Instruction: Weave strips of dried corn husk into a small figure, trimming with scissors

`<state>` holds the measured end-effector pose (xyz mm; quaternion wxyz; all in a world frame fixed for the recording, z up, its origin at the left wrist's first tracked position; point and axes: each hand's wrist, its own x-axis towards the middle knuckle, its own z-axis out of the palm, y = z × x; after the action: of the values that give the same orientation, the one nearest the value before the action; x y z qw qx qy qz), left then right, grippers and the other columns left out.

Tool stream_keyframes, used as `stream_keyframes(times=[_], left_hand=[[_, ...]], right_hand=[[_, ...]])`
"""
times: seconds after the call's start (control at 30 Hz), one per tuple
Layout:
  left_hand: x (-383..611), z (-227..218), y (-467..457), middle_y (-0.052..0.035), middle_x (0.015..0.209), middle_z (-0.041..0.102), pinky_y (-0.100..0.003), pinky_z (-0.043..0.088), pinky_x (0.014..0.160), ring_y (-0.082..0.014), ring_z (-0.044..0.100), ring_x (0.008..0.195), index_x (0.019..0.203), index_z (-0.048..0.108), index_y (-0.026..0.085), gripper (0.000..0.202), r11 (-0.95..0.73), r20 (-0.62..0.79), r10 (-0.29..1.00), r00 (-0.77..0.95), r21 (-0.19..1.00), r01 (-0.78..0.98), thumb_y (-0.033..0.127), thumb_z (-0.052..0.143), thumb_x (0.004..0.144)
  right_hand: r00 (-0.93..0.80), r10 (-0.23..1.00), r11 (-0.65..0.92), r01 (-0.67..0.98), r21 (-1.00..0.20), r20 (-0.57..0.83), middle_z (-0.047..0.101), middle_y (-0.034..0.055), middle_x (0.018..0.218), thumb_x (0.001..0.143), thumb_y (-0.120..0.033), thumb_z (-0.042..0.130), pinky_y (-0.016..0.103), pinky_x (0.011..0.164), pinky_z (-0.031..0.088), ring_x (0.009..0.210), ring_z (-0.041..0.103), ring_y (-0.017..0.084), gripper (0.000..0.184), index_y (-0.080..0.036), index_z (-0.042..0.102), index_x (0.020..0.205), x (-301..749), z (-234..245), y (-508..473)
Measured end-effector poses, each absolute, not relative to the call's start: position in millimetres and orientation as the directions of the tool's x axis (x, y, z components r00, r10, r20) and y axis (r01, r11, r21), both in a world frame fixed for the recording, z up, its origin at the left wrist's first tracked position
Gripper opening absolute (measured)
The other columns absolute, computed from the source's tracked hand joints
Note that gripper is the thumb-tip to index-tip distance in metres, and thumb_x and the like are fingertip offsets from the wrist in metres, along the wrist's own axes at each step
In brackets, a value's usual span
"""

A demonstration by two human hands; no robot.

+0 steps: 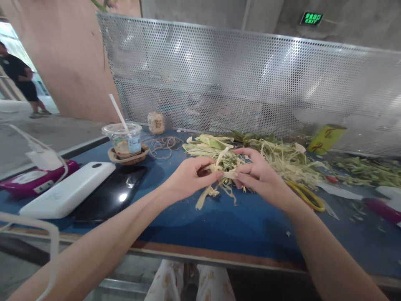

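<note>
Both hands work over a loose bundle of dried plant stems and corn husk strips (230,161) at the middle of the blue table. My left hand (200,173) is closed, thumb and fingers pinching the left end of a pale corn husk strip (228,174). On the right side of the bundle, my right hand (255,171) pinches the same strip's other end, its index finger raised over the stems. Loose strip ends hang below onto the table. Behind lie wide green-yellow corn husks (208,143), and a heap of shredded husk (285,161) sits beyond my right hand.
Yellow-handled scissors (305,195) lie beside my right forearm. On the left are a black phone (111,194), a white power bank (69,190), a lidded cup with straw (125,140) and twine (164,146). A perforated metal screen (200,71) borders the back; a yellow box (327,139) stands there.
</note>
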<state>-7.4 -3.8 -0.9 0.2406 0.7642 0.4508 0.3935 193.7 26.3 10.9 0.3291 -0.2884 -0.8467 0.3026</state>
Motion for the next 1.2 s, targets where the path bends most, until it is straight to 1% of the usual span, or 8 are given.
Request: stream_keyframes(times=[0.1, 0.17, 0.4, 0.53, 0.67, 0.9, 1.07, 1.2], left_hand=[[-5.7, -3.2, -3.7, 0.0029, 0.065, 0.051, -0.021, 0.036, 0.052, -0.0082, 0.043, 0.055, 0.090, 0.056, 0.016, 0.027, -0.449, 0.337, 0.890, 0.307, 0.767, 0.458, 0.037, 0.055, 0.075], [-4.1, -4.4, -4.8, 0.0027, 0.068, 0.054, -0.022, 0.039, 0.055, -0.0087, 0.047, 0.058, 0.094, 0.054, 0.016, 0.030, -0.421, 0.297, 0.895, 0.334, 0.812, 0.405, 0.034, 0.060, 0.071], [-2.9, -6.6, -8.2, 0.0054, 0.066, 0.055, -0.024, 0.044, 0.058, -0.0110, 0.056, 0.061, 0.094, 0.043, 0.019, 0.047, -0.346, 0.248, 0.908, 0.338, 0.899, 0.269, 0.025, 0.073, 0.058], [-3.9, -5.1, -8.6, 0.0028, 0.067, 0.061, -0.026, 0.045, 0.059, -0.0140, 0.060, 0.064, 0.098, 0.039, 0.020, 0.050, -0.321, 0.226, 0.913, 0.339, 0.912, 0.256, 0.023, 0.072, 0.060], [-4.3, -4.0, -8.0, 0.0040, 0.058, 0.061, -0.024, 0.043, 0.052, -0.0142, 0.060, 0.056, 0.099, 0.036, 0.020, 0.056, -0.265, 0.178, 0.935, 0.305, 0.926, 0.271, 0.025, 0.073, 0.058], [-3.0, -0.7, -11.8, 0.0060, 0.052, 0.060, -0.022, 0.043, 0.044, -0.0119, 0.054, 0.042, 0.127, 0.011, 0.018, 0.098, -0.198, 0.135, 0.964, 0.230, 0.940, 0.276, 0.024, 0.076, 0.054], [0.4, 5.4, -15.9, 0.0078, 0.049, 0.056, -0.022, 0.038, 0.036, -0.0112, 0.048, 0.034, 0.135, -0.018, 0.018, 0.124, -0.162, 0.112, 0.980, 0.164, 0.929, 0.332, 0.023, 0.076, 0.054], [4.1, -0.8, -14.9, 0.0101, 0.048, 0.055, -0.023, 0.041, 0.037, -0.0125, 0.052, 0.035, 0.135, -0.020, 0.022, 0.127, -0.151, 0.104, 0.976, 0.191, 0.956, 0.253, 0.019, 0.077, 0.053]], right_hand=[[-0.729, 0.668, 0.554, 0.349, -0.756, 0.152, 0.061, 0.0008, 0.072, 0.084, -0.031, 0.047, 0.028, 0.061, 0.045, 0.069, 0.057, 0.017, 0.039, -0.022, 0.039, 0.120, 193.4, 9.3, 28.2], [-0.759, 0.638, 0.581, 0.369, -0.725, 0.125, 0.061, 0.0011, 0.077, 0.082, -0.036, 0.049, 0.028, 0.063, 0.046, 0.072, 0.058, 0.017, 0.039, -0.024, 0.044, 0.119, 192.5, 7.6, 29.1], [-0.726, 0.594, 0.756, 0.356, -0.549, 0.346, 0.057, 0.0056, 0.105, 0.077, -0.037, 0.055, 0.032, 0.080, 0.045, 0.095, 0.053, 0.020, 0.030, -0.025, 0.058, 0.105, 187.0, 3.6, 29.6], [-0.707, 0.618, 0.709, 0.313, -0.632, 0.343, 0.062, 0.0030, 0.085, 0.082, -0.030, 0.050, 0.030, 0.075, 0.048, 0.080, 0.058, 0.016, 0.027, -0.023, 0.057, 0.107, 184.4, 2.2, 29.8], [-0.678, 0.651, 0.688, 0.337, -0.643, 0.342, 0.063, 0.0047, 0.089, 0.076, -0.032, 0.058, 0.031, 0.072, 0.049, 0.078, 0.060, 0.018, 0.045, -0.021, 0.052, 0.119, 181.7, -0.6, 27.8], [-0.619, 0.541, 0.824, 0.252, -0.508, 0.569, 0.063, 0.0064, 0.085, 0.069, -0.025, 0.066, 0.027, 0.072, 0.048, 0.081, 0.059, 0.017, 0.012, -0.016, 0.066, 0.076, 170.8, -6.2, 27.3], [-0.604, 0.497, 0.855, 0.222, -0.468, 0.623, 0.060, 0.0046, 0.080, 0.071, -0.024, 0.063, 0.023, 0.064, 0.047, 0.075, 0.057, 0.014, 0.008, -0.016, 0.060, 0.073, 168.2, -8.1, 27.3], [-0.587, 0.542, 0.829, 0.257, -0.496, 0.602, 0.056, 0.0040, 0.078, 0.073, -0.025, 0.060, 0.022, 0.061, 0.047, 0.074, 0.055, 0.013, 0.010, -0.016, 0.056, 0.073, 165.1, -12.6, 27.6]])
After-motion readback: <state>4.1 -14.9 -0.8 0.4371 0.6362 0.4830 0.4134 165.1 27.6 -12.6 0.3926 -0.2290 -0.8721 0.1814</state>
